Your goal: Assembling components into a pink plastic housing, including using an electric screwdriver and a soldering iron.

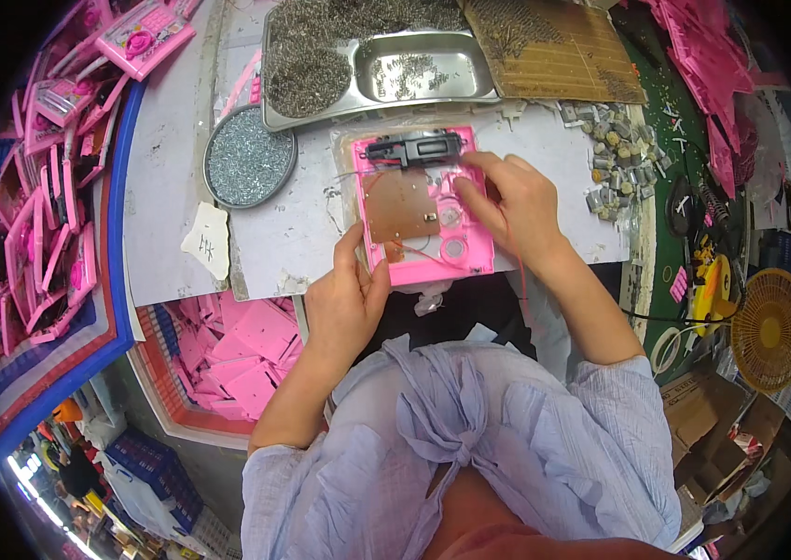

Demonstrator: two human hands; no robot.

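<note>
Desk: we work at a white-topped desk [172,168], its surface scuffed and stained, with a green surface [662,247] at 3 o'clock.
Screws: a steel compartment tray [372,109] lies at 11 o'clock from the casing, a cardboard sheet [601,75] with more screws at 1, a round dish [296,154] of small silvery pieces at 10.
Small parts: metallic cylindrical pieces [612,154] cluster at 2 o'clock.
Room: blue-edged bin [123,224] of pink toys at 9 o'clock, loose pink casings [244,347] at 8, a yellowish fan [770,329] at 4.
Pink casing: it lies open before us at the dial's centre, carrying a brown circuit board [400,207] and, at its 12 o'clock, a black module [417,147].
Left hand [344,301]: thumb and forefinger parted, touching the casing's 8 o'clock corner; we cannot tell how firmly.
Right hand [521,201]: fingers curled, forefinger at the module's 3 o'clock end, thumb over the casing; we cannot tell whether they pinch anything.
Red wire [522,289]: hangs beneath that hand.
</note>
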